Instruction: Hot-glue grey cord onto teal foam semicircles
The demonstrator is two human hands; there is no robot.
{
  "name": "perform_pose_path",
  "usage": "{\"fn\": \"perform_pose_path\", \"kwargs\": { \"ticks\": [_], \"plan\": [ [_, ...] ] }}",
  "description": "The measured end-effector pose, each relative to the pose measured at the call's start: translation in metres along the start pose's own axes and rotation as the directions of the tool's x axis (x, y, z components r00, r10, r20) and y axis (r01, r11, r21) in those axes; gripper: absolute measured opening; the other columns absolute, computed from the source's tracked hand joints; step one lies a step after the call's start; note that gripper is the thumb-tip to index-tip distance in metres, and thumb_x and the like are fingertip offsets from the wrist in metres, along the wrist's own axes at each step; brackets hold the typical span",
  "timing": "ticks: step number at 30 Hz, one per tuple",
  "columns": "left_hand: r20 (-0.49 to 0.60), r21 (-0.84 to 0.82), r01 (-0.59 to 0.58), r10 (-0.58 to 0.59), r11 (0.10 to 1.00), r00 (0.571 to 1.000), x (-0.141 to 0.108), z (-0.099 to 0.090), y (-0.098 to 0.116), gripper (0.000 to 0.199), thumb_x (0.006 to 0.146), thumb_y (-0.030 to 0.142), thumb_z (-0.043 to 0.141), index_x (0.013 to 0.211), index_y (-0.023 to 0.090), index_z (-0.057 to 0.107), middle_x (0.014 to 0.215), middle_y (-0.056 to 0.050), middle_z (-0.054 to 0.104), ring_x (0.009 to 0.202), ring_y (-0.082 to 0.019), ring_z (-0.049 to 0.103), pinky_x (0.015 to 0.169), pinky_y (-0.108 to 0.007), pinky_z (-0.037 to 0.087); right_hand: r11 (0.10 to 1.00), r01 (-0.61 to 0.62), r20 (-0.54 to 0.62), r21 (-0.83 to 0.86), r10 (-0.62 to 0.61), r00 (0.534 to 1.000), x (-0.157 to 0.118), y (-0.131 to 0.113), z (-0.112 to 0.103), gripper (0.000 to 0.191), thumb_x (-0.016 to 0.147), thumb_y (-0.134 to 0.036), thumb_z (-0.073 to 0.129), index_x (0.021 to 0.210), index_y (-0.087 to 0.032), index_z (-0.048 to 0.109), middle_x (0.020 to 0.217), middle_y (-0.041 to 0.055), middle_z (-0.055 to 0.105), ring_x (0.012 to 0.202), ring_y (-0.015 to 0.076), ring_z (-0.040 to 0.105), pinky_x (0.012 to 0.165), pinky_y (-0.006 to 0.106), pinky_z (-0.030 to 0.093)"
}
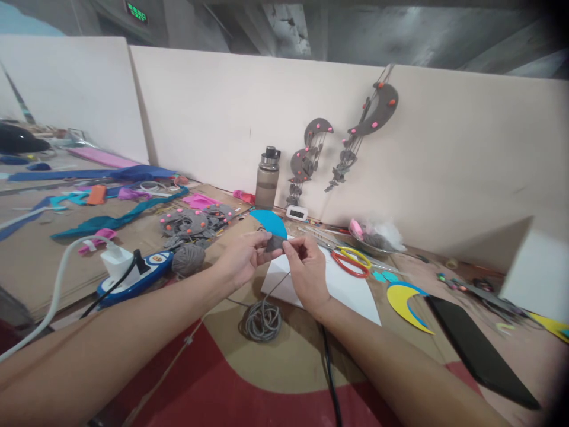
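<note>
Both hands meet over the middle of the table around a small dark grey piece (275,243). My left hand (247,256) pinches its left side between thumb and fingers. The fingertips of my right hand (306,267) close on its right edge. Grey cord runs down from near my right hand to a loose coil (263,321) on the table. Just behind the hands lies a blue rounded piece (270,222). White paper (351,290) lies partly under my right hand, with red- and yellow-handled scissors (351,264) at its upper edge.
A bottle (267,181) and small clock (296,213) stand near the white partition (213,112). Left are a grey yarn ball (188,260), grey felt pieces (186,222) and a power strip (133,284). Right are a yellow crescent (404,302) and black phone (482,350). Grey crescents (382,112) hang behind.
</note>
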State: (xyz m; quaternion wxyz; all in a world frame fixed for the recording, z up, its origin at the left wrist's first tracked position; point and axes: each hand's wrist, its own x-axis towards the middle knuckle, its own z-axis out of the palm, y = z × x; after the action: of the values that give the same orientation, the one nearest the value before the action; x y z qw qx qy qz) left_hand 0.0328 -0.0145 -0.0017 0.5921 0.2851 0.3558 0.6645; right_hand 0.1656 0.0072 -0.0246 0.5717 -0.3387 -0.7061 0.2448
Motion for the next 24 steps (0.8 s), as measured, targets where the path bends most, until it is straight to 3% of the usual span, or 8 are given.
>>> {"fn": "perform_pose_path", "kwargs": {
  "ticks": [16, 24],
  "plan": [
    [0.095, 0.012, -0.064, 0.062, 0.998, 0.994, 0.007, -0.008, -0.003, 0.004, 0.072, 0.012, 0.063, 0.069, 0.011, 0.061, 0.074, -0.006, 0.066, 0.065, -0.011, 0.062, 0.066, -0.024, 0.057, 0.999, -0.027, 0.027, -0.026, 0.028, 0.999, 0.000, 0.000, -0.001, 0.016, 0.084, -0.036, 0.051, 0.083, -0.020, 0.053, 0.071, -0.0022, 0.052, 0.065, 0.0126, 0.047, 0.062, 0.026, 0.038],
    [0.011, -0.017, -0.212, 0.212, 0.977, 0.977, 0.015, -0.015, 0.012, 0.007, 0.071, 0.011, 0.064, 0.069, 0.011, 0.057, 0.069, -0.003, 0.064, 0.064, -0.011, 0.062, 0.068, -0.027, 0.056, 0.994, -0.094, 0.161, -0.049, 0.101, 0.982, -0.001, -0.010, 0.002, 0.014, 0.084, -0.031, 0.049, 0.088, -0.020, 0.056, 0.077, -0.0003, 0.059, 0.070, 0.0143, 0.052, 0.066, 0.027, 0.041]
  ]
}}
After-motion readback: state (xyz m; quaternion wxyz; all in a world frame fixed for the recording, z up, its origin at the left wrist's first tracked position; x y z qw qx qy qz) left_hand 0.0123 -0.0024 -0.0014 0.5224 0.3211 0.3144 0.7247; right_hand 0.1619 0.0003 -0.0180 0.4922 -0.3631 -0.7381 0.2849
